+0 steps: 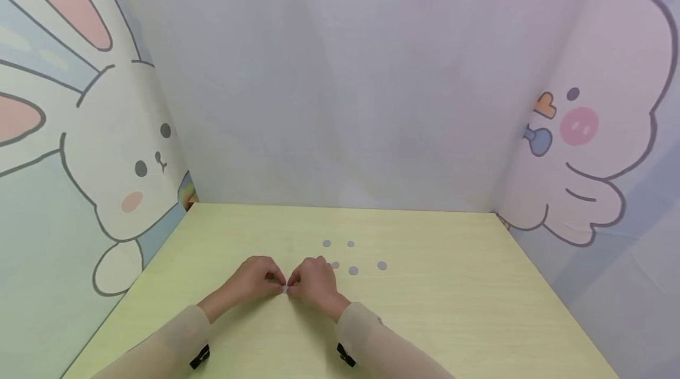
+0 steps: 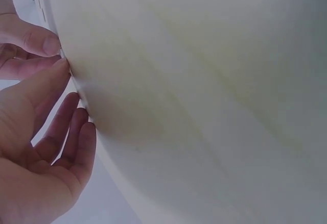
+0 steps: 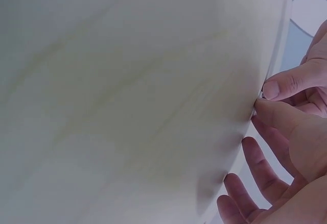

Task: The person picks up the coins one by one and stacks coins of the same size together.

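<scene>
Near the middle of the pale wooden table, a small silver-grey coin (image 1: 285,289) sits between the two hands' fingertips. My left hand (image 1: 257,277) pinches its left side with thumb and index finger. From the right, my right hand (image 1: 314,280) pinches the same coin. In the left wrist view, the left hand (image 2: 43,132) has its other fingers loosely bent, tips against the tabletop. The right wrist view shows the right hand (image 3: 291,152) likewise, its thumb close to the left thumb. Fingertips hide most of the coin.
Several flat grey coins lie beyond and right of the hands, among them a far-left coin (image 1: 326,243), a right coin (image 1: 382,265) and a near coin (image 1: 353,271). The table (image 1: 451,308) meets a pale curtain (image 1: 340,101) at the back, with cartoon-printed cloth at both sides.
</scene>
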